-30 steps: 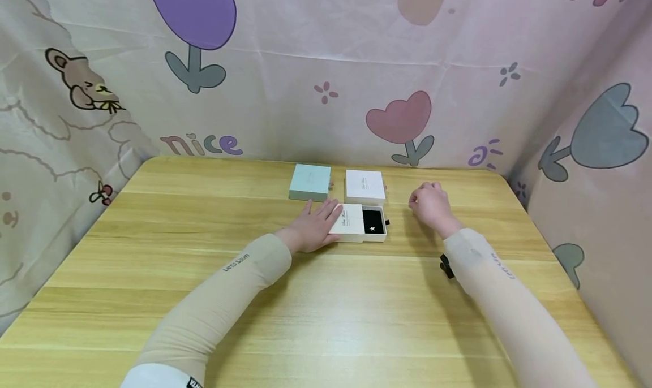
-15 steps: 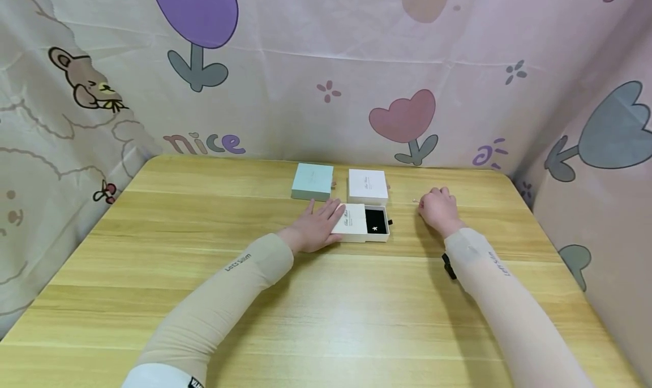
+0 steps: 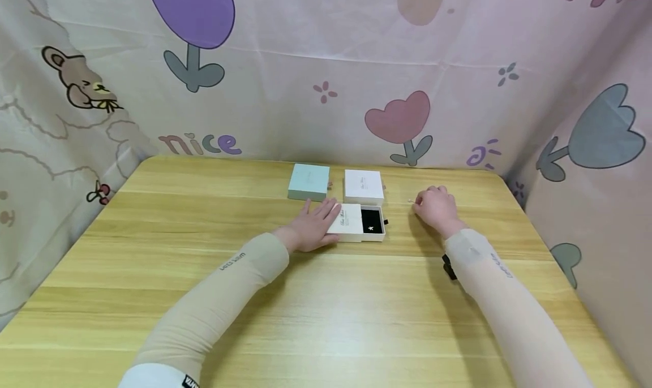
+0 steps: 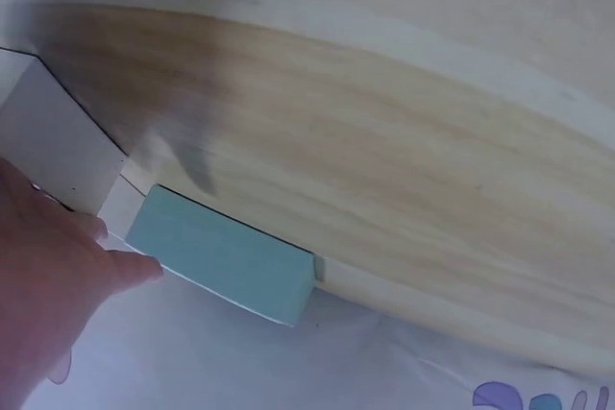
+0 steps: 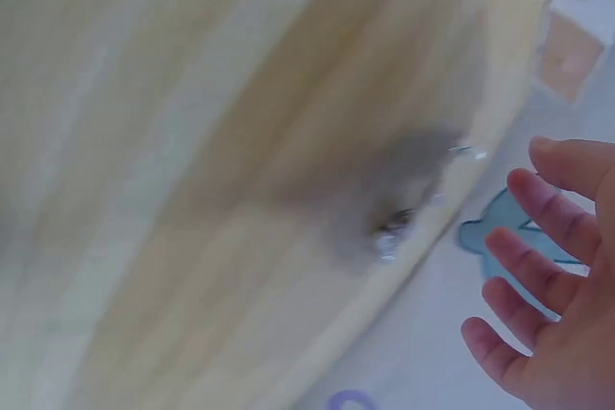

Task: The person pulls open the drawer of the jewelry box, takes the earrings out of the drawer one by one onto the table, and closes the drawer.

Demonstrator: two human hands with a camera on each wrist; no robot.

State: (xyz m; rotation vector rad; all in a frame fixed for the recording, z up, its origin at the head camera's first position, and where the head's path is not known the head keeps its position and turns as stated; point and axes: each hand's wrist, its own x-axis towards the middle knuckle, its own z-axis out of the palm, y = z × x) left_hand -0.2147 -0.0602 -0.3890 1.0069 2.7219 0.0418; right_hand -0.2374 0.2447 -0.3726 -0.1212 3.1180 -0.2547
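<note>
My left hand [image 3: 311, 227] rests with straight fingers on the left part of a white drawer box [image 3: 350, 223]. Its drawer [image 3: 383, 229] is pulled out to the right, and a small star-shaped piece [image 3: 370, 228] lies on the black lining. To the right, my right hand [image 3: 436, 208] is low over the table beside a tiny shiny piece [image 3: 410, 201]. In the right wrist view the fingers of that hand [image 5: 567, 266] are spread and apart from small silvery pieces [image 5: 389, 240] on the wood; blur hides their kind.
A teal box [image 3: 308, 181] and a second white box [image 3: 364, 186] stand behind the drawer box. The wooden table [image 3: 326, 320] meets a patterned cloth [image 3: 285, 111] along its back edge. A black strap-like item [image 3: 449, 267] shows by the right wrist.
My right hand has shifted slightly to the right and nearer, and the tiny shiny piece now shows beside its fingertips. My left hand stays on the drawer box.
</note>
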